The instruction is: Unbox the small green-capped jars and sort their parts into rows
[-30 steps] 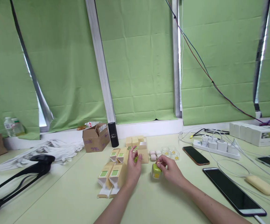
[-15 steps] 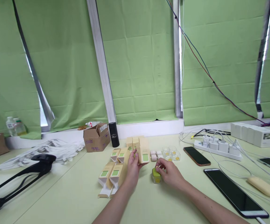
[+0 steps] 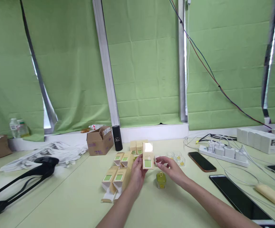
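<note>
The left hand [image 3: 137, 172] grips a small carton [image 3: 148, 161]. The right hand [image 3: 172, 171] curls its fingers just beside that carton; whether they pinch anything, I cannot tell. Nearer than the grip stands a green-topped case [image 3: 161, 179]. Flap-open cartons [image 3: 120, 177] crowd the grip's left; clear cups [image 3: 181, 160], partly hidden, sit behind the right hand.
</note>
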Demonstrator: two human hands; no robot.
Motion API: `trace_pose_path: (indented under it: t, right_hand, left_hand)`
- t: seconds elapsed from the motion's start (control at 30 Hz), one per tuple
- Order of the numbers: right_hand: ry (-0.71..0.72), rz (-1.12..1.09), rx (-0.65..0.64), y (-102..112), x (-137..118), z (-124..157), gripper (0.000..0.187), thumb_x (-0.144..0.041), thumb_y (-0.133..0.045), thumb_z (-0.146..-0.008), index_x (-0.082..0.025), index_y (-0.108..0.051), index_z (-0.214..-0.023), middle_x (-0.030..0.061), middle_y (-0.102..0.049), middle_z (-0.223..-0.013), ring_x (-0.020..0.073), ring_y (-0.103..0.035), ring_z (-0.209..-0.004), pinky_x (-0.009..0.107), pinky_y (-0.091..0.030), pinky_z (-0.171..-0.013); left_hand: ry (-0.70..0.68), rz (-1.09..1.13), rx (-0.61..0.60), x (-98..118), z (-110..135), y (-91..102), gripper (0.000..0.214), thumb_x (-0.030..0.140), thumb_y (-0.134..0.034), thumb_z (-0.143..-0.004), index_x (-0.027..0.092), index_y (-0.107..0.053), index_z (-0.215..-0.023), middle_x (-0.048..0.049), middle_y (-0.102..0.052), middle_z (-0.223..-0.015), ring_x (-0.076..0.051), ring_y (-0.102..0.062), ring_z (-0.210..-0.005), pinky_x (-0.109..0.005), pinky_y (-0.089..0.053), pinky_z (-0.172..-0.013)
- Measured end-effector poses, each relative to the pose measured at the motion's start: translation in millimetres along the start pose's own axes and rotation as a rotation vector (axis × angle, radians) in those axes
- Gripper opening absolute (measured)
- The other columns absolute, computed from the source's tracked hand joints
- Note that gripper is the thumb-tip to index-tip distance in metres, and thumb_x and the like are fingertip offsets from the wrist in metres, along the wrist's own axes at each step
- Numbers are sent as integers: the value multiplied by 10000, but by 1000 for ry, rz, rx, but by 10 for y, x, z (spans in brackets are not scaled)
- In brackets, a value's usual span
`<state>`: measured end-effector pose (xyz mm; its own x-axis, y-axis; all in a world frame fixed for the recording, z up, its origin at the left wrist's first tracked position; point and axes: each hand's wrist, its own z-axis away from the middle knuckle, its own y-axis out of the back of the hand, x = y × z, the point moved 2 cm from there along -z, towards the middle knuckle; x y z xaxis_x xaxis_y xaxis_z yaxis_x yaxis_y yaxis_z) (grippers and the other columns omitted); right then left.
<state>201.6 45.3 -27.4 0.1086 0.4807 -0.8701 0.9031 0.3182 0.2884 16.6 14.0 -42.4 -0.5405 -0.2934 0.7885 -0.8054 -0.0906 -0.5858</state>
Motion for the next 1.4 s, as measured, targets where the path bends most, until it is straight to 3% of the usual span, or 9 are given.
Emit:
trace_pose_path:
  t: [0.13, 0.3, 0.4, 0.73, 0.97, 1.4]
  right_hand:
    - [-60, -89, -68, -81, -105, -105, 543, -633, -680, -811, -184, -743, -1111, 122, -759, -1120, 282, -665, -971, 396, -506, -845]
    - [-105, -292, -3, -218, -114, -253, 565, -682, -782, -665, -174, -755, -910, 113, -775, -927, 299, -693, -919, 409, -510, -850]
    - [-141, -391, 49, -233, -97, -262, 613, -707, -812, -602, -176, -747, -901, 119, -778, -929, 302, -708, -907, 382, -518, -797]
    - [-118, -389, 165, -144, -56, -157, 638, -746, -785, -640, -175, -731, -919, 123, -784, -937, 286, -709, -879, 386, -536, -811]
    - [-70, -393, 169, -209, 74, -183, 602, -724, -781, -678, -191, -691, -943, 128, -788, -930, 297, -721, -876, 401, -544, -810]
    - [-12, -236, 176, -230, 86, -150, 575, -706, -700, -775, -186, -658, -1016, 112, -787, -914, 279, -716, -860, 377, -509, -790]
  left_hand:
    - [-10, -9, 17, 14, 24, -30, 469, 404, -886, -706, 180, -700, -1073, -74, -773, -1006, -229, -739, -898, -304, -579, -764]
    - [-41, -73, 34, 54, 50, -49, 564, 524, -845, -733, 197, -667, -1157, -94, -758, -1085, -250, -727, -970, -329, -576, -793]
    - [-89, -150, 16, 99, 80, -48, 589, 552, -785, -786, 197, -633, -1231, -121, -748, -1141, -274, -718, -1009, -378, -570, -841]
    - [-229, -386, -217, 27, 88, -77, 632, 357, -794, -768, 187, -564, -1331, -164, -667, -1320, -323, -613, -1252, -425, -477, -1049]
    - [-288, -479, -267, 6, 87, -65, 618, 421, -750, -834, 196, -519, -1360, -164, -638, -1353, -319, -610, -1252, -430, -490, -1041]
    - [-269, -499, -260, 30, 114, -90, 548, 338, -701, -849, 211, -475, -1331, -147, -633, -1350, -303, -608, -1254, -414, -466, -1043]
